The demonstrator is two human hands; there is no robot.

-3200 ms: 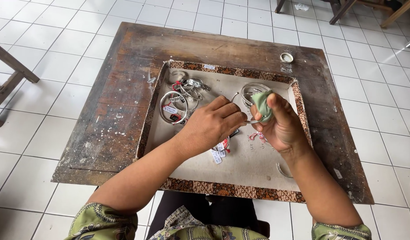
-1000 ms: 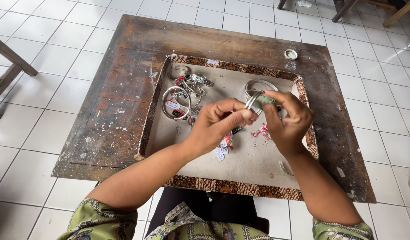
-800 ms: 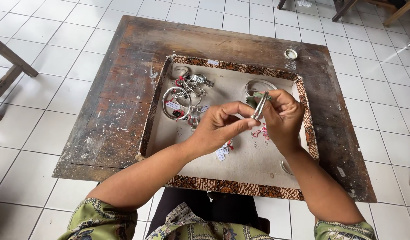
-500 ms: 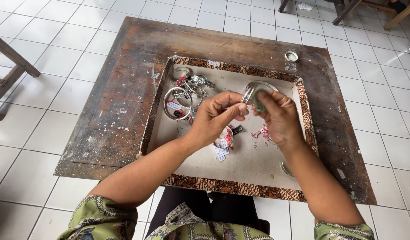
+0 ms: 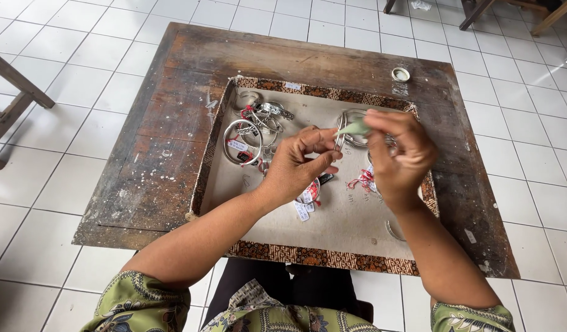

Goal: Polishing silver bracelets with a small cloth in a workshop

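Observation:
My left hand [image 5: 303, 161] pinches a thin silver bangle [image 5: 339, 136] above a shallow tray [image 5: 323, 256] with a patterned brown rim. My right hand [image 5: 399, 150] holds a small pale green cloth [image 5: 355, 128] against that bangle. Both hands hover over the tray's middle, fingers curled. A pile of silver bangles [image 5: 254, 129] with small tags lies at the tray's upper left. More silver rings [image 5: 355, 118] rest behind my hands. Tagged pieces with red thread [image 5: 309, 197] lie under my left wrist.
The tray sits on a worn dark wooden table [image 5: 166, 141] over a white tiled floor. A small round tin lid [image 5: 400, 74] lies near the table's far right edge. Wooden chair legs [image 5: 10, 92] stand at the left, more furniture legs at the top right.
My hands stayed over the tray, shifting slightly and turning the bangle while the cloth moved along it. The cloth now points left from my right fingers.

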